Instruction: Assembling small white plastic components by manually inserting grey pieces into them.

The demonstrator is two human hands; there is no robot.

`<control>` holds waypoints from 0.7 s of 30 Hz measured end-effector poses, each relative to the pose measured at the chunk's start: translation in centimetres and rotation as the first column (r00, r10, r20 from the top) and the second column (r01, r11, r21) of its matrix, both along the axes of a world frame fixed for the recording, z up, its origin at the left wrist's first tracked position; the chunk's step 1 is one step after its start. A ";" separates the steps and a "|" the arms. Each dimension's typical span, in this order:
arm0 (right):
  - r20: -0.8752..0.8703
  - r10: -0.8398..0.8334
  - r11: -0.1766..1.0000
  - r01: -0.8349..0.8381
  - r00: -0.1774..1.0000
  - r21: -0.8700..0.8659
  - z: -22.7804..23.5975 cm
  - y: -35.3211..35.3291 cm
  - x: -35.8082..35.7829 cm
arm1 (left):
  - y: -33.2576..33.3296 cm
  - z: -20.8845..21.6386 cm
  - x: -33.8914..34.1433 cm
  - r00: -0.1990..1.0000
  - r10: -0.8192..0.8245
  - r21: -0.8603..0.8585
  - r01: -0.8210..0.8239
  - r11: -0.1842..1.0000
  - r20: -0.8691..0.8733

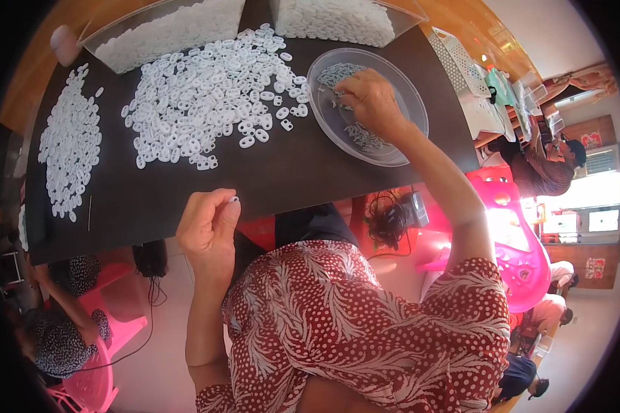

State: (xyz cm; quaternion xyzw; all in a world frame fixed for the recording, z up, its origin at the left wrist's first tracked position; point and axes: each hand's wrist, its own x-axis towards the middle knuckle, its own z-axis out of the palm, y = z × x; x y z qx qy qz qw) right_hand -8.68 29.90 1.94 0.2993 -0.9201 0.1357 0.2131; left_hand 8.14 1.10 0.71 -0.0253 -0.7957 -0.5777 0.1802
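My left hand (208, 226) is held just off the table's near edge, thumb and forefinger pinched on a small white plastic piece (234, 199). Only the tip of that piece shows. Over a round clear plastic dish (410, 103) at the right, my right hand (373, 102) is bent down, its fingers closed together among small grey metal pieces that look like screws (341, 71). Whether a screw is between those fingertips is hidden. A wide heap of white oval plastic pieces with holes (200, 96) spreads left of the dish.
Farther left lies a narrower heap of white pieces (70, 148), with a thin metal rod (89, 212) near it. Two clear bins of white pieces (172, 34) (334, 20) stand at the back. A pink chair (523, 268) and other people are around the dark table (282, 175).
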 end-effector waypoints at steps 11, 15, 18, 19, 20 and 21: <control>0.095 -0.002 0.998 -0.003 0.995 0.058 -0.7 -0.8 0.4 | 0.4 0.0 0.4 0.998 -0.039 0.078 0.035 0.996 0.052; 0.160 -0.027 0.998 0.017 0.987 0.064 -0.6 -1.3 0.1 | 0.5 0.2 0.5 0.997 -0.046 0.090 0.040 0.995 0.056; 0.197 -0.028 0.998 0.018 0.980 0.055 -0.6 -1.5 -0.2 | 0.6 0.3 0.5 0.997 -0.042 0.090 0.036 0.995 0.061; 0.197 -0.027 0.998 0.016 0.980 0.057 -0.5 -1.5 -0.1 | 0.6 0.2 0.5 0.998 -0.040 0.091 0.035 0.995 0.053; 0.204 -0.037 0.999 0.031 0.978 0.034 -0.4 -1.5 0.0 | 0.5 0.1 0.6 0.998 -0.037 0.092 0.033 0.995 0.045; 0.211 -0.047 0.999 0.046 0.976 0.010 -0.2 -1.5 0.1 | 0.5 0.0 0.5 0.998 -0.034 0.094 0.029 0.995 0.046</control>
